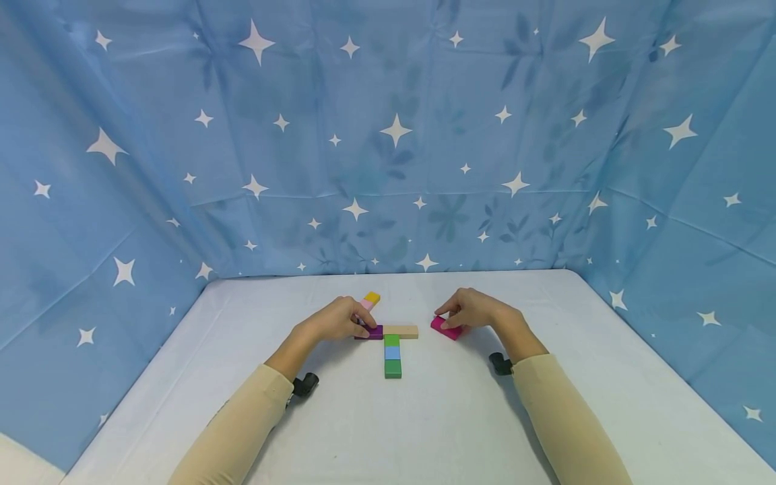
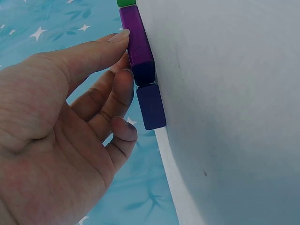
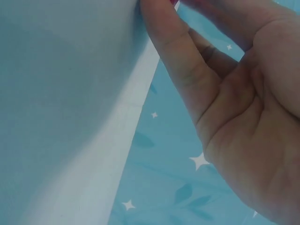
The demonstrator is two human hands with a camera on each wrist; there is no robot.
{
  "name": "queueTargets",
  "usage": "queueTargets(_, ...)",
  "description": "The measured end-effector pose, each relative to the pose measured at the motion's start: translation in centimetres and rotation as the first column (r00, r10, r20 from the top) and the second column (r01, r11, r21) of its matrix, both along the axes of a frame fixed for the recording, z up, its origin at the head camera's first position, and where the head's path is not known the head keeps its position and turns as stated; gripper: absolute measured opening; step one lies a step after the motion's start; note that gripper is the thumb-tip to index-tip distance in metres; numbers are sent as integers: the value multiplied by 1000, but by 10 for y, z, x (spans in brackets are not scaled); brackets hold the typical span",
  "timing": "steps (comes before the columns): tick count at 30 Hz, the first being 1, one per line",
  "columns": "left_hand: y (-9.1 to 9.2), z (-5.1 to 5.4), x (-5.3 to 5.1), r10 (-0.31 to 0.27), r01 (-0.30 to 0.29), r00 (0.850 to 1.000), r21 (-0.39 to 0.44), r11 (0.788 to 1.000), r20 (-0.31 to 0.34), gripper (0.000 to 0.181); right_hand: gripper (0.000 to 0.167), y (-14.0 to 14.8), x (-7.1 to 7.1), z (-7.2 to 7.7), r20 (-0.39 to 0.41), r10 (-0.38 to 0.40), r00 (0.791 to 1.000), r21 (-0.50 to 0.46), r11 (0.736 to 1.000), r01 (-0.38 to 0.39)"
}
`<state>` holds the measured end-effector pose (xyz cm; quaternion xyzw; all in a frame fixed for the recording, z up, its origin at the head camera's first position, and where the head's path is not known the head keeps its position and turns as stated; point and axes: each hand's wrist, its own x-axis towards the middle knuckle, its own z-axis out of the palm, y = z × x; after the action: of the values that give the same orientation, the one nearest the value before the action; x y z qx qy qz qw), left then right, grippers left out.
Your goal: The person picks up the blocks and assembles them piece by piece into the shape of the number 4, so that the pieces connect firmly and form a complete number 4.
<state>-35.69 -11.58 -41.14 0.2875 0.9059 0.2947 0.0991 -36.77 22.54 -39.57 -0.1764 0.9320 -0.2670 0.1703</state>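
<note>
In the head view my left hand [image 1: 339,318] pinches a purple block [image 1: 374,332] between thumb and fingers. The left wrist view shows the thumb against the side of this purple block [image 2: 138,42], with a dark blue block [image 2: 151,107] touching its end. A light wooden block [image 1: 401,331] continues the row to the right of the purple one. To the right, apart from the row, my right hand [image 1: 475,308] holds a magenta block [image 1: 446,328] by thumb and fingertips. In the right wrist view only a sliver of magenta shows beside the fingers.
Below the row, a green block [image 1: 392,340], a light blue block [image 1: 393,353] and a darker green block [image 1: 393,368] form a column. Yellow [image 1: 372,297] and pink [image 1: 366,305] blocks slant behind the left hand. Blue starred cloth [image 1: 388,155] surrounds the white table [image 1: 424,431].
</note>
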Motion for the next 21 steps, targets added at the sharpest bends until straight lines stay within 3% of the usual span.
queueTargets(6, 0, 1, 0, 0, 0, 1000, 2, 1000, -5, 18, 40, -2, 1, 0, 28, 44, 999, -42, 998, -42)
queueTargets(15, 0, -1, 1, 11, -11, 1000, 9, 1000, 4, 17, 35, -6, 2, -4, 16, -7, 1000, -25, 1000, 8)
queueTargets(21, 0, -1, 0, 12, -12, 1000, 5, 1000, 5, 17, 37, -9, 0, -7, -10, -25, 1000, -66, 998, 24)
